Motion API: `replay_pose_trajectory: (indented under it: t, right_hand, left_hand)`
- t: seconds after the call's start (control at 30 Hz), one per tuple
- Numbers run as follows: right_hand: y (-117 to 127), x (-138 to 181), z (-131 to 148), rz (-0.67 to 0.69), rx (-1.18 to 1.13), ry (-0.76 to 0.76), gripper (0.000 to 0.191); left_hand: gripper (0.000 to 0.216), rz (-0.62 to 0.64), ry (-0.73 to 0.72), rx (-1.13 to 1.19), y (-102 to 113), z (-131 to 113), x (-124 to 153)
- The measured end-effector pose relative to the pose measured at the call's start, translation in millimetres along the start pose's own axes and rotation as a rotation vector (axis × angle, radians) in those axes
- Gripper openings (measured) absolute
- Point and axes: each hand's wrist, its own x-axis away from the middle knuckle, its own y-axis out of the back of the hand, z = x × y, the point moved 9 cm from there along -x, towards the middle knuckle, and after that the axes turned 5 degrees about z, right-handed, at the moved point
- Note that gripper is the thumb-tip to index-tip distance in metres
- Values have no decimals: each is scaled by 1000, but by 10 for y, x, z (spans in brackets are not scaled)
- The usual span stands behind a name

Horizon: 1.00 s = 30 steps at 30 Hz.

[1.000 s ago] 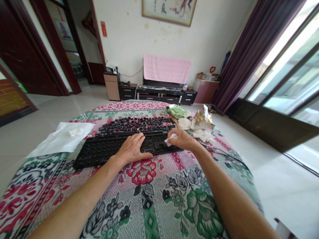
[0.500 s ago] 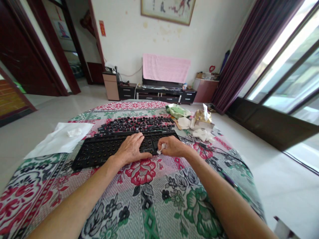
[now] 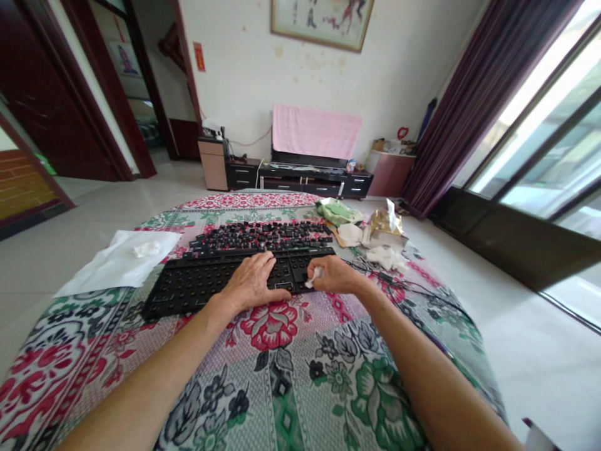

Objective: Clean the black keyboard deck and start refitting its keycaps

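A black keyboard (image 3: 188,285) with its keycaps off lies on the flowered tablecloth, bare switches showing in rows. My left hand (image 3: 251,280) rests across its middle, fingers stretched over the top and thumb out along the front edge. At the right-hand end, over the number pad, my right hand (image 3: 332,274) is closed around a crumpled white tissue (image 3: 314,277). Part of the tissue pokes out below the curled fingers, close to the keyboard's surface. Behind the keyboard lie many loose black keycaps (image 3: 263,235) in a spread-out heap.
A white sheet (image 3: 107,263) with a crumpled tissue (image 3: 146,249) lies at left. At right are a green wipes pack (image 3: 339,210), a gold tissue box (image 3: 385,228), used tissues (image 3: 387,257) and a black cable (image 3: 413,285). The tablecloth (image 3: 282,388) covers the rounded table.
My right hand and its tissue have shifted slightly to the right over the keyboard's number pad. My left hand stays in place on the keyboard. The whole view has shifted a little.
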Motion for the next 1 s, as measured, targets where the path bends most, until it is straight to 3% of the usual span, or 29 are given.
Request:
replay_pose_trajectory:
  t: [0.13,0.23,0.53,0.67,0.8,1.0]
  right_hand:
    - [189,16,-290,-105,-123,-125,13]
    - [265,27,-363,-160,-162,-122,14]
    - [31,15,-245,44,-98,-117,14]
    - [87,26,-258,-26,-178,-149,13]
    - [111,21,-126,-86,-113,-56,14]
    - [-25,2,-168,35,-95,-70,16]
  left_hand:
    - [85,14,3,-14,-10,4,1]
    - [87,25,9,-28,-17,5,2]
    - [82,18,-1,-18,-18,7,-4]
    - [82,20,0,-11,-4,-7,-2]
    - [84,28,3,-21,-9,-7,0]
    - [85,29,3,-50,-9,-9,-2]
